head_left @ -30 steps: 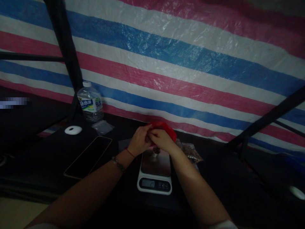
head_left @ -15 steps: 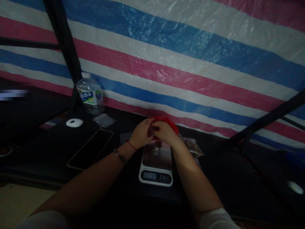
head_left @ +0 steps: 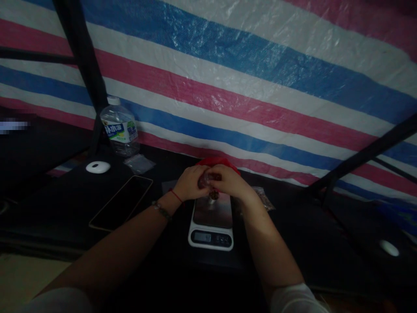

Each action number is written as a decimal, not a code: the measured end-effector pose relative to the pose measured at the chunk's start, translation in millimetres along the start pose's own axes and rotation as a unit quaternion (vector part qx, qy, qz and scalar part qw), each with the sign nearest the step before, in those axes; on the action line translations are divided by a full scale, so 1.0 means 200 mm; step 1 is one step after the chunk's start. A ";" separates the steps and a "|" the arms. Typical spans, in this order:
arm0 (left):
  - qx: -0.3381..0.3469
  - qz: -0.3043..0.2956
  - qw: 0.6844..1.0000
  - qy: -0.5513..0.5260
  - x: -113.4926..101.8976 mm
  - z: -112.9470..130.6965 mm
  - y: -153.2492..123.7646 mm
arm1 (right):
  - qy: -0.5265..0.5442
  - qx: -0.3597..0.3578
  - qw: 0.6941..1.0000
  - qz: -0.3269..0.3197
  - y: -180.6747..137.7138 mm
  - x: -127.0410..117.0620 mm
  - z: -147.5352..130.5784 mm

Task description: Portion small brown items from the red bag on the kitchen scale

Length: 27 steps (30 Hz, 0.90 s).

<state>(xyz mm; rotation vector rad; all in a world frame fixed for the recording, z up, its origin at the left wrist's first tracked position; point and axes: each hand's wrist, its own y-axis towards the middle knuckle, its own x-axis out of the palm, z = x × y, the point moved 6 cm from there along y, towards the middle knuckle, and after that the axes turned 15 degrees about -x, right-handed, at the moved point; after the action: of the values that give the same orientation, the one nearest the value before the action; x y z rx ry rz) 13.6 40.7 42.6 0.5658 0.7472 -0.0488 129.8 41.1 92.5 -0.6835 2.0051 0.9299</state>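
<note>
My left hand (head_left: 189, 182) and my right hand (head_left: 228, 183) meet just above the far end of a small white kitchen scale (head_left: 211, 221). Between their fingertips they pinch a small clear packet (head_left: 208, 179) with dark contents. A little dark heap (head_left: 213, 195) sits on the scale's metal plate right under the hands. A red plastic bag (head_left: 216, 161) lies behind the hands, mostly hidden by them. The dim light hides finer detail of the packet.
A dark phone (head_left: 122, 202) lies left of the scale on the black table (head_left: 65, 208). Farther left stand a water bottle (head_left: 119, 128), a white oval object (head_left: 97, 167) and a clear packet (head_left: 140, 163). Another filled bag (head_left: 262, 201) lies right of the scale. A striped tarp (head_left: 228, 87) hangs behind.
Both hands have stayed together over the scale, sinking slightly toward the plate. The view has shifted a little; the scale and other things look unmoved.
</note>
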 end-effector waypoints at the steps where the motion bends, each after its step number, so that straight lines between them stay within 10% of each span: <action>1: -0.002 0.001 1.000 -0.003 0.00 -0.01 0.00 | 0.016 0.000 0.999 0.033 -0.02 -0.03 0.01; 4: -0.020 0.007 1.000 -0.012 0.01 -0.05 0.01 | 0.048 0.019 0.993 0.107 -0.13 -0.07 0.05; 16: -0.052 0.006 0.998 -0.039 0.06 -0.10 0.00 | 0.026 0.040 0.996 0.071 -0.38 0.22 0.13; 27: -0.004 -0.059 0.998 0.033 0.07 0.05 -0.02 | 0.183 0.075 0.936 0.292 -0.45 0.13 0.23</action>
<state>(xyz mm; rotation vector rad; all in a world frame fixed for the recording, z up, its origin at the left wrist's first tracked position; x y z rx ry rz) 29.7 35.0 37.4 0.5165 0.8448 -0.1362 201.4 22.1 18.0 -0.1686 2.6589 1.0160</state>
